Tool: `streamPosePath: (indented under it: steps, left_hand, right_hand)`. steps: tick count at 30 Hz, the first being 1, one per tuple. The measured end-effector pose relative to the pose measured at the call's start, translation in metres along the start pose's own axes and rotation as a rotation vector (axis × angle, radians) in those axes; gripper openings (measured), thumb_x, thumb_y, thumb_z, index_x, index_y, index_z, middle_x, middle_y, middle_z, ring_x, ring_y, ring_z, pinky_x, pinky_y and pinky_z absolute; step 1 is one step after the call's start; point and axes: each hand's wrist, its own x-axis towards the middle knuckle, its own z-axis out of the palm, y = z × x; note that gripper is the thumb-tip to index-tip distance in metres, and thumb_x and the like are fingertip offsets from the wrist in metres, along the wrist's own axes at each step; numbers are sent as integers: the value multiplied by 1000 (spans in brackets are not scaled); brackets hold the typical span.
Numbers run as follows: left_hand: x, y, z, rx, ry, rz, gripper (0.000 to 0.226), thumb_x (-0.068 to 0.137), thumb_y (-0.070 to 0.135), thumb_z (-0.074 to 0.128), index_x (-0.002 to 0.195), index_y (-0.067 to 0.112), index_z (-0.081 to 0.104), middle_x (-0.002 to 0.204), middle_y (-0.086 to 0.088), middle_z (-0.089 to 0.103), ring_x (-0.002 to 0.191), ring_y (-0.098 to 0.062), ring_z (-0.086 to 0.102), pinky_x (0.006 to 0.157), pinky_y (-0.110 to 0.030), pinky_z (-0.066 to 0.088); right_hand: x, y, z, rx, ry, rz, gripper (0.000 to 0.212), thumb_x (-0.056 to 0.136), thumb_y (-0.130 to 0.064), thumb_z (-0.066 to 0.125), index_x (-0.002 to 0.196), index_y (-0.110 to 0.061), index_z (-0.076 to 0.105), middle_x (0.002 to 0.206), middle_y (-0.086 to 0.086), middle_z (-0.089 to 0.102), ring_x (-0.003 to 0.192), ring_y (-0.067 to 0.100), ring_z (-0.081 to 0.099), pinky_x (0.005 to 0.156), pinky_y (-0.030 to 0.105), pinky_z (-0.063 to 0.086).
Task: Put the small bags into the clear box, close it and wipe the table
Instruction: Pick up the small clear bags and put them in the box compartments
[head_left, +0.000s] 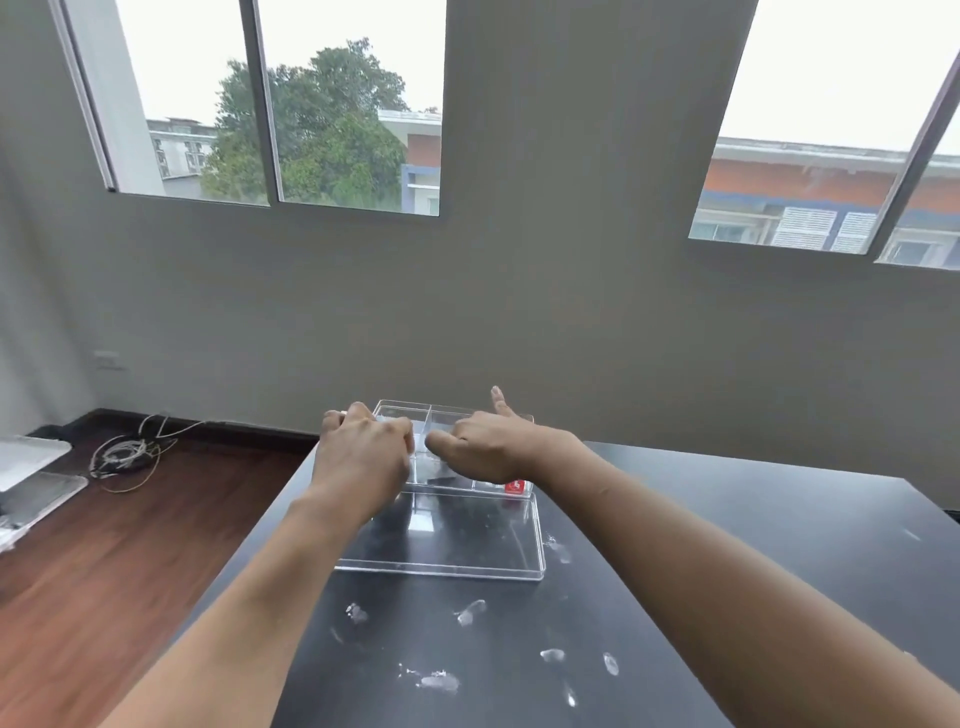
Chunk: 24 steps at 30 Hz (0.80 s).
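**On the dark table: both hands over the open clear box**

Across the dark table (727, 545) lies the clear box (457, 447), its divided base at the far end and its hinged lid (447, 540) folded flat toward you, which leaves every compartment open from above. Several small bags (441, 682) lie scattered on the near tabletop, apart from the box, so loading is judged barely begun. A red label (516, 486) shows in the near right compartment.

Your left hand (363, 462) hovers over the left compartments with its fingers curled inward. Your right hand (488, 452) is alongside, thumb toward the left hand and index finger pointing up and away. The two hands almost meet over the centre divider, probably to release or settle something small there. You cannot tell whether either hand holds a bag; the curled fingers hide it.
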Motion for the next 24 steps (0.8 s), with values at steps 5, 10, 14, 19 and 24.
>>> streamPosePath:
  steps: [5, 10, 14, 19, 24]
  left_hand:
    - [1, 2, -22, 112, -144, 60, 35, 90, 15, 39, 104, 34, 65, 99, 6, 65, 115, -18, 46, 98, -44, 25]
    - [6, -1, -49, 150, -238, 127, 47, 92, 14, 41, 126, 39, 61, 123, 7, 65, 123, -18, 42, 98, -45, 20]
    - [-1, 5, -65, 167, -68, 198, 47, 90, 10, 37, 121, 35, 61, 122, 5, 67, 115, -22, 47, 89, -45, 18]
    - [-24, 36, -79, 98, 8, 318, 49, 96, 13, 34, 132, 37, 57, 126, 7, 64, 119, -21, 48, 96, -46, 21]
    - [-55, 91, -80, 12, -13, 475, 41, 101, 47, 36, 133, 33, 57, 125, 5, 61, 120, -20, 50, 102, -44, 26]
  right_hand:
    - [-3, -11, -3, -144, 52, -30, 49, 107, -27, 18, 66, -10, 40, 67, 4, 49, 95, 32, 52, 122, 63, -15]
    - [-10, 4, 0, -157, 176, -88, 37, 106, -16, 19, 98, -12, 55, 110, 18, 73, 144, 41, 41, 121, 65, -15]
    - [-43, 19, -20, -305, 263, -144, 65, 96, -31, -4, 97, -12, 58, 107, 15, 75, 156, 37, 21, 122, 62, -16]
    - [-101, 56, -34, -255, 279, -75, 59, 108, -26, 12, 108, -15, 70, 112, 9, 75, 155, 24, 28, 125, 54, -17]
    - [-180, 91, -25, -112, 306, 25, 59, 109, -38, 22, 104, -19, 79, 95, -10, 75, 116, 13, 61, 129, 39, 1]
